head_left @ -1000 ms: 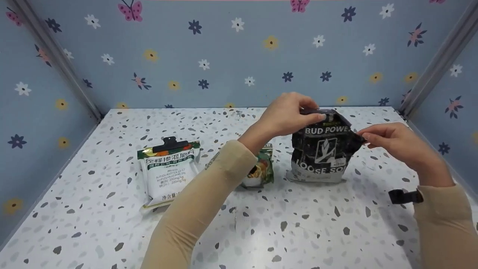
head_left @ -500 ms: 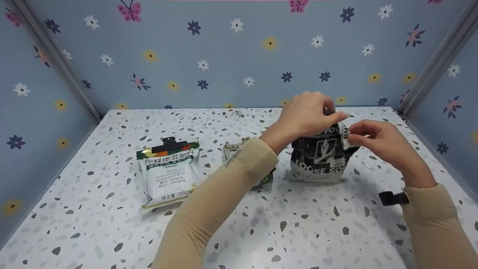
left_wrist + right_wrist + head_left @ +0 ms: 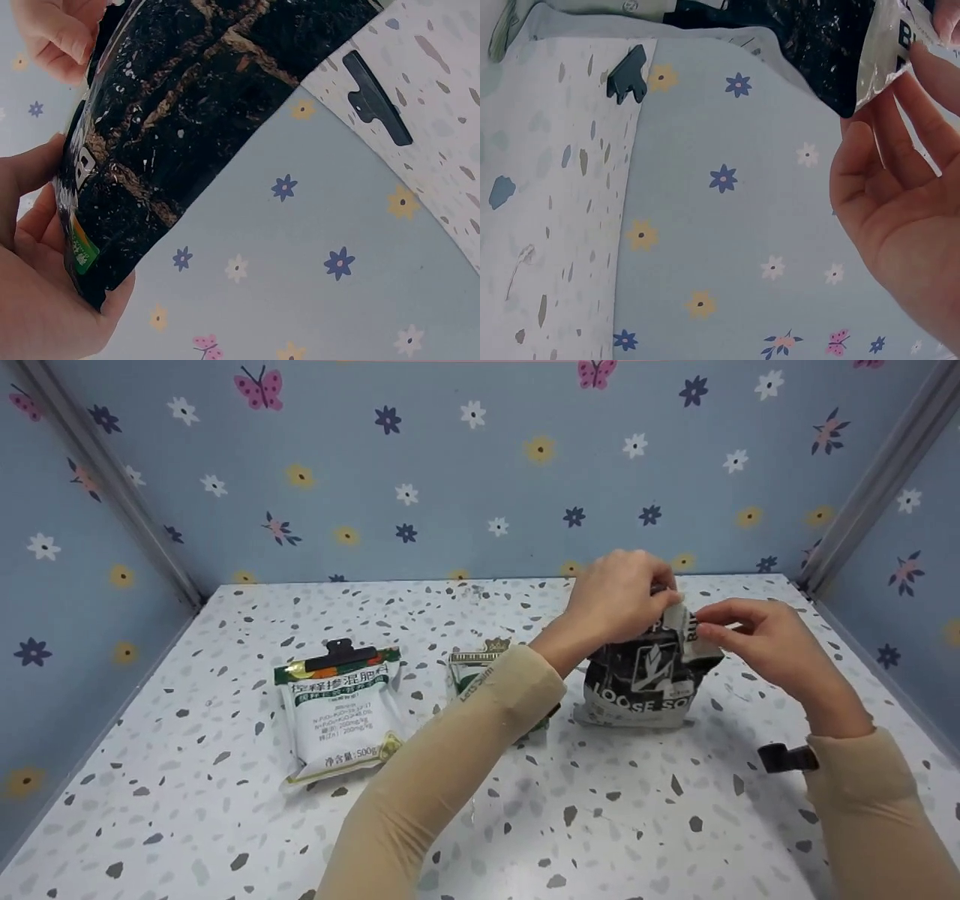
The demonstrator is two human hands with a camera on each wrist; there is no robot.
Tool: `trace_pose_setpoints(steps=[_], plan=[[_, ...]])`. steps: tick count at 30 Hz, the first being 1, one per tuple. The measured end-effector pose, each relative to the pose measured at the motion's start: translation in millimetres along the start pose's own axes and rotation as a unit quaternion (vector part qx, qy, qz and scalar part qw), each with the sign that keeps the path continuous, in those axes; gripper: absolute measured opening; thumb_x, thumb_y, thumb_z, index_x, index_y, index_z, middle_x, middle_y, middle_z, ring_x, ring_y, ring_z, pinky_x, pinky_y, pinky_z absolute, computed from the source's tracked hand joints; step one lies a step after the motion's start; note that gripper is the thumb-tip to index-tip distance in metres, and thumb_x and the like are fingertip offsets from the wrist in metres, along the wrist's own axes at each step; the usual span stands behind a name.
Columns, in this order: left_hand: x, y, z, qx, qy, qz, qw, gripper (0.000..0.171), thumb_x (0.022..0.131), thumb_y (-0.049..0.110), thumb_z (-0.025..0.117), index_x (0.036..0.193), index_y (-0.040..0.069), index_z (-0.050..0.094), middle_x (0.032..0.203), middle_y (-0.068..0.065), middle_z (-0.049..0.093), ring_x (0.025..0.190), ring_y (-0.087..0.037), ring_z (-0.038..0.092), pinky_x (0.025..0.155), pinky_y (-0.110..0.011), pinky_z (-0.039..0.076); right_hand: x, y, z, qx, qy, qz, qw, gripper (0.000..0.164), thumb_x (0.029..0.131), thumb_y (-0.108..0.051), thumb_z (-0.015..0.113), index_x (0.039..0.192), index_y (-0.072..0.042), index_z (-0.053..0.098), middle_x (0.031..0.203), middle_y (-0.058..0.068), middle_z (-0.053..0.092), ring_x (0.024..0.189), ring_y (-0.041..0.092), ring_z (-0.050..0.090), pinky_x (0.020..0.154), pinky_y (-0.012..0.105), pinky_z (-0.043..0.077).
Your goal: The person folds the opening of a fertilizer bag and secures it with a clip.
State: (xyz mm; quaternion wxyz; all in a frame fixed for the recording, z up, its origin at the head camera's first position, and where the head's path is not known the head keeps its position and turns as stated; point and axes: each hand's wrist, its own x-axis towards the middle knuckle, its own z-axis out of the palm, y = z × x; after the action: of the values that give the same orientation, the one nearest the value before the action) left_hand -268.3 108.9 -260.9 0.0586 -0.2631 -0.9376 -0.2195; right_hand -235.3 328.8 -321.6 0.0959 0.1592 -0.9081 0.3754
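A black bag of loose soil [image 3: 637, 682] with a pale bottom stands upright on the table, right of centre. At its top, my left hand [image 3: 619, 592] grips the folded edge between thumb and fingers. My right hand [image 3: 772, 641] pinches the bag's upper right edge, which is turned inward so a pale strip with lettering shows. In the left wrist view the dark soil bag [image 3: 172, 112] spans both hands. A loose black clip [image 3: 377, 99] lies on the table near the back wall; in the head view I cannot see it.
A white fertilizer bag [image 3: 341, 720] with a black clip [image 3: 340, 657] across its top lies at the left. Between the bags, a smaller green packet [image 3: 469, 667] is partly covered by my left sleeve. A flower-patterned wall [image 3: 450, 510] closes off the back of the table [image 3: 600, 825].
My left hand has moved right along the bag's top. My right hand has come left, bringing the bag's right edge inward and exposing the pale strip.
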Motion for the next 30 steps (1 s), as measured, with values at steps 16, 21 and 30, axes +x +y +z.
trace_pose_setpoints(steps=[16, 21, 30], plan=[[-3.1, 4.8, 1.1, 0.029, 0.027, 0.019, 0.9990, 0.013, 0.096, 0.033, 0.065, 0.103, 0.033, 0.076, 0.092, 0.015, 0.068, 0.078, -0.006, 0.059, 0.062, -0.026, 0.047, 19, -20, 10, -0.020, 0.069, -0.106, 0.992, 0.009, 0.094, -0.013, 0.072, 0.092, -0.006, 0.078, 0.080, 0.000, 0.068, 0.062, 0.006, 0.053, 0.059, 0.017, 0.041], [-5.2, 5.6, 1.9, 0.019, 0.014, 0.020, 0.9995, 0.011, 0.096, 0.035, 0.066, 0.101, 0.033, 0.076, 0.090, 0.016, 0.068, 0.076, -0.006, 0.059, 0.062, -0.026, 0.046, 16, -8, 13, 0.042, 0.054, -0.094, 0.993, 0.008, 0.093, -0.001, 0.068, 0.089, 0.002, 0.074, 0.075, -0.002, 0.064, 0.051, 0.008, 0.039, 0.050, 0.023, 0.034], [-7.0, 4.0, 1.7, 0.000, 0.011, 0.022, 0.9997, 0.011, 0.096, 0.037, 0.067, 0.102, 0.033, 0.076, 0.092, 0.016, 0.068, 0.076, -0.004, 0.058, 0.062, -0.024, 0.045, 5, 7, 15, 0.035, 0.056, -0.096, 0.993, 0.005, 0.091, 0.002, 0.070, 0.092, 0.000, 0.075, 0.082, -0.007, 0.068, 0.056, 0.009, 0.048, 0.052, 0.019, 0.039]])
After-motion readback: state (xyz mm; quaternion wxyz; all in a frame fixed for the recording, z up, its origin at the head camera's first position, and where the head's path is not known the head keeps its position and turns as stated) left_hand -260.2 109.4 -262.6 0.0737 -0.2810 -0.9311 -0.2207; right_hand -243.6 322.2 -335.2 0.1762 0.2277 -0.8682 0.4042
